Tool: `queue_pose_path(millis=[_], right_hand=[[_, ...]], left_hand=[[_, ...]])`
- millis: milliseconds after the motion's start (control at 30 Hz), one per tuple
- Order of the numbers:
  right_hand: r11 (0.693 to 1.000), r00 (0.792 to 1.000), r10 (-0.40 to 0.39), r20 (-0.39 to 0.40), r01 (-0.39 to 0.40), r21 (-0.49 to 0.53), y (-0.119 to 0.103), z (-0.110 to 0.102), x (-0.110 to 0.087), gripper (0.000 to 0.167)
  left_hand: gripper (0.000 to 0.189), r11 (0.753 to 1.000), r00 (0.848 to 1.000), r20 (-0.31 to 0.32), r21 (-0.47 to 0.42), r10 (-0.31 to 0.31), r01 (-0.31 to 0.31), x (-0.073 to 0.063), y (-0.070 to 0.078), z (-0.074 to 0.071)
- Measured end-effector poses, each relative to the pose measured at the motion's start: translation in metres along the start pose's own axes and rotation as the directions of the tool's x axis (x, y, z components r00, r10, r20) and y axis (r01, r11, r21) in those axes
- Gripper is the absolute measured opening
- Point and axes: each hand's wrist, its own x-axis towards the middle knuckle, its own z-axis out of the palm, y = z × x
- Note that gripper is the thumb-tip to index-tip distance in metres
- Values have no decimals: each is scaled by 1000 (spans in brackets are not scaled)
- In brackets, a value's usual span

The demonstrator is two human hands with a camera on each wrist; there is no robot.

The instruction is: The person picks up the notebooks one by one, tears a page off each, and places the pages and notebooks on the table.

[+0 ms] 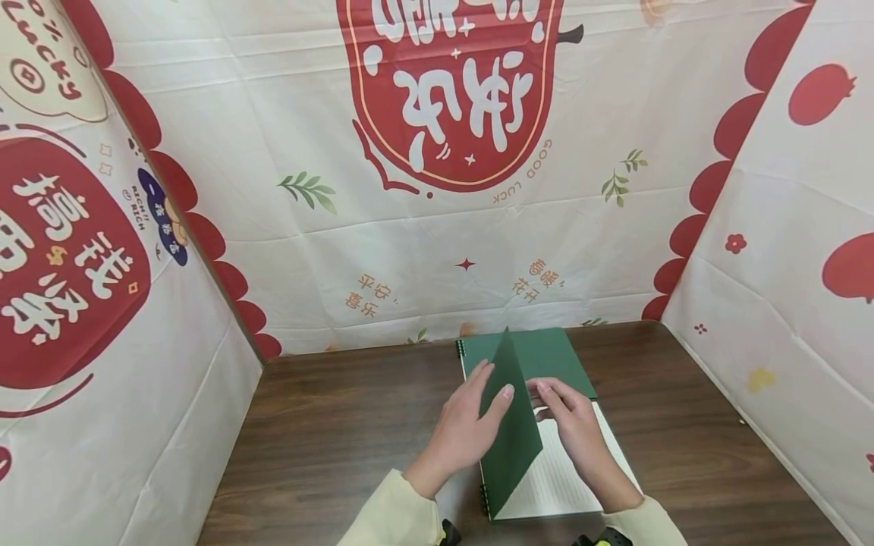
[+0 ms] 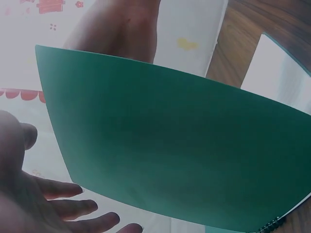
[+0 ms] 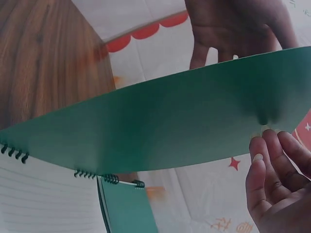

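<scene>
A spiral notebook stands with its green cover (image 1: pixel 512 432) raised nearly upright from the binding on its left side, over a white lined page (image 1: pixel 563 481). My left hand (image 1: pixel 467 425) is beside the cover's left face, fingers extended and spread; whether it touches the cover cannot be told. On the cover's other face is my right hand (image 1: pixel 573 425). In the right wrist view, the bent fingertips (image 3: pixel 267 138) of that hand meet the cover near its far edge, with the thumb on the same side.
Another green spiral-bound notebook (image 1: pixel 560 360) lies flat behind the raised cover, partly hidden by it. Both notebooks are on a dark wood-grain table (image 1: pixel 341 440). Printed white cloth (image 1: pixel 423 258) rises along the table's back and sides.
</scene>
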Motion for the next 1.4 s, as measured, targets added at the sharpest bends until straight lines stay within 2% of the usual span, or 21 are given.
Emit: queue_pose_path(millis=[467, 867, 1067, 1400], right_hand=[[999, 996, -53, 70, 53, 2, -6, 22, 4, 30], [999, 993, -39, 111, 36, 24, -11, 36, 6, 31], [1000, 993, -7, 119, 4, 31, -10, 36, 5, 33], [998, 994, 39, 107, -43, 35, 2, 27, 2, 36]], left_hand=[[75, 1000, 1000, -7, -9, -30, 29, -3, 6, -13], [75, 999, 999, -16, -12, -43, 43, -8, 3, -23], [75, 999, 999, -15, -28, -37, 36, -10, -1, -26], [79, 996, 998, -22, -70, -60, 58, -17, -9, -34]])
